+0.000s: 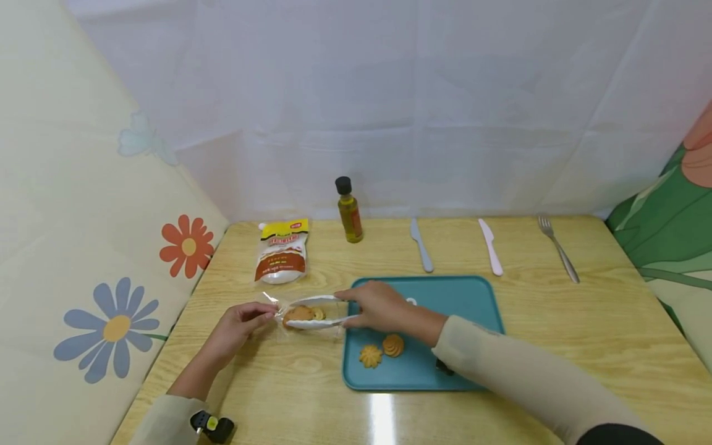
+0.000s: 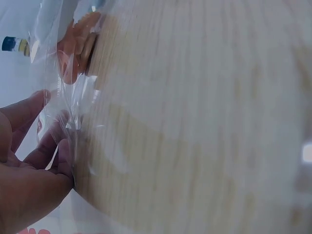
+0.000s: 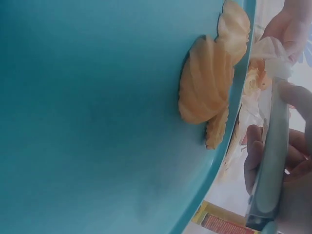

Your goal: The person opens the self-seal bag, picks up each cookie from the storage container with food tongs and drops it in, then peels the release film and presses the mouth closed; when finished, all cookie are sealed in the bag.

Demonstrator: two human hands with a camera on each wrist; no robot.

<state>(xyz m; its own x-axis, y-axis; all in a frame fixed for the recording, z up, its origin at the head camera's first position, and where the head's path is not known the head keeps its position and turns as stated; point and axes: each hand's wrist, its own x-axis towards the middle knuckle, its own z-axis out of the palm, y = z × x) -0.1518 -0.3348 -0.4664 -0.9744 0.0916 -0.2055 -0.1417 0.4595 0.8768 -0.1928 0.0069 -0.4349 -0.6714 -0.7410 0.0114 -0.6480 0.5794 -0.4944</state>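
Beige-sleeved right hand grips tongs, left hand pinches bag, pouch lettering apparently blurred.

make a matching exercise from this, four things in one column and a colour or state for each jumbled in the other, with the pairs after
Things
1. tongs
2. clear bag
3. tray
4. bottle

Colours and states
A. upright, with a black cap
B. held in the right grip
C. blue-green
D. pinched in the left grip

Pairs: 1-B, 2-D, 3-C, 4-A
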